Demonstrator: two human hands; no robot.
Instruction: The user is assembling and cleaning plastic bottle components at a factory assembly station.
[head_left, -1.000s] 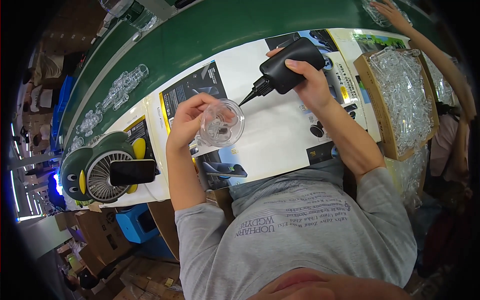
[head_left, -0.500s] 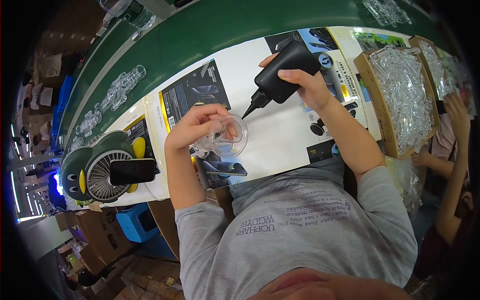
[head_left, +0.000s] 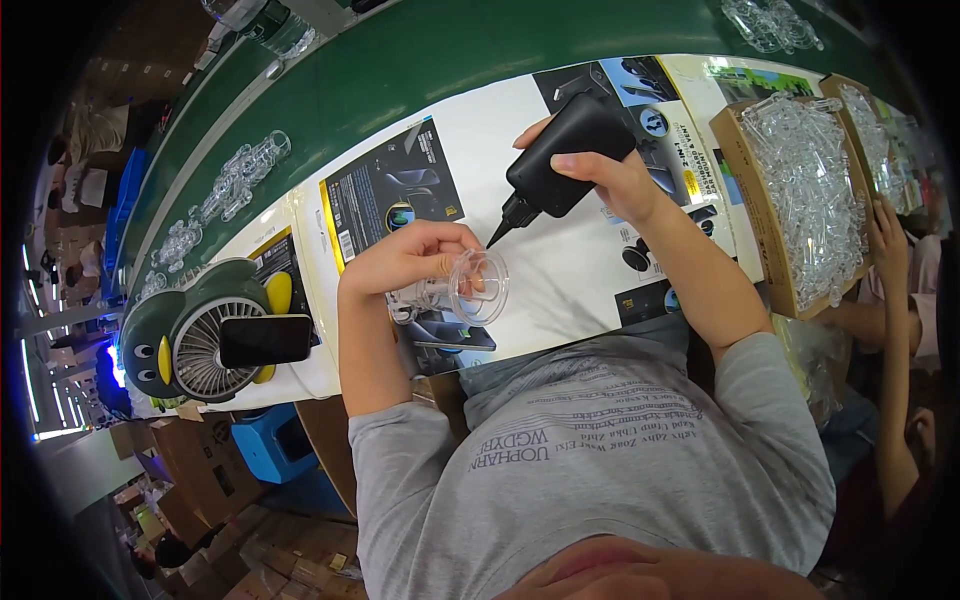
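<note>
Holding a slanted bottle point(head_left: 575, 150) with its nozzle point(head_left: 508, 225) at a cup's rim

At far left stands a green penguin-shaped fan point(head_left: 205, 345), with a dark phone point(head_left: 265, 342) overlapping its grille. Above the fan, loose clear parts point(head_left: 245, 178) lie in a slanting row on the green surface point(head_left: 430, 75). Below and to the right of the phone, a blue stool point(head_left: 262, 450) sits lower than the surface.

Next comes the left hand point(head_left: 415, 258), its thumb and fingers pinching the clear cup point(head_left: 494, 290) above the printed sheet point(head_left: 560, 290). The cup's long axis runs roughly sideways: the narrow stem lies to the left, partly under the hand, and the wide round end faces right. Some fingertips show through the clear wall.

The black nozzle meets the upper edge of that round end in view; whether it touches cannot be told. The bottle's long axis slopes from its base at upper right to the tip at lower left, so it points down toward the cup. The right hand point(head_left: 612, 180) wraps the bottle, thumb along the near side, fingers mostly hidden behind.

Farther right, a cardboard box point(head_left: 748, 195) is heaped with similar pieces point(head_left: 805, 195). Just beyond it is a co-worker's hand point(head_left: 888, 240).
</note>
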